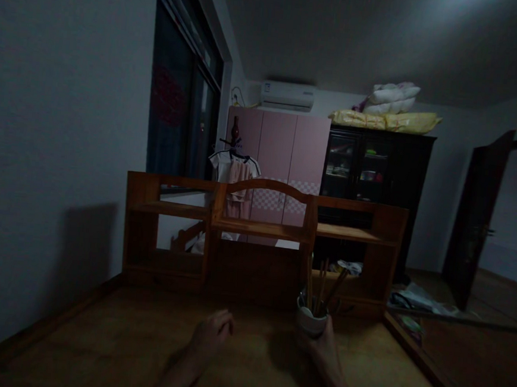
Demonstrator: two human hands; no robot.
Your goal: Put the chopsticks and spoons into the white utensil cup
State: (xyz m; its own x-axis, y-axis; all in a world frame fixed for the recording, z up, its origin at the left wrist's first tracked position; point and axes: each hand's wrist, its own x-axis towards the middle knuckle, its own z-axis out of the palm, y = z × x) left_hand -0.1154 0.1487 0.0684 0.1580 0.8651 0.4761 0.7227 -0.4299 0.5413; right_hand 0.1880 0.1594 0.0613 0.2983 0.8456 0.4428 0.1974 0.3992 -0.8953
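My right hand (323,347) is wrapped round a small white cup (310,320) that holds several wooden sticks, maybe chopsticks or pencils (320,286), standing upright on the wooden desk (116,343). My left hand (212,333) rests on the desk a little to the left of the cup, its fingers curled loosely inward with nothing visible in them. The room is dim, so fine detail of the fingers is hard to read.
A low wooden shelf unit (262,229) stands across the back of the desk. Behind it are a pink wardrobe (288,154), a dark glass-front cabinet (377,167) topped with bedding, hanging clothes (235,174), a window at left and an open door (475,222) at right.
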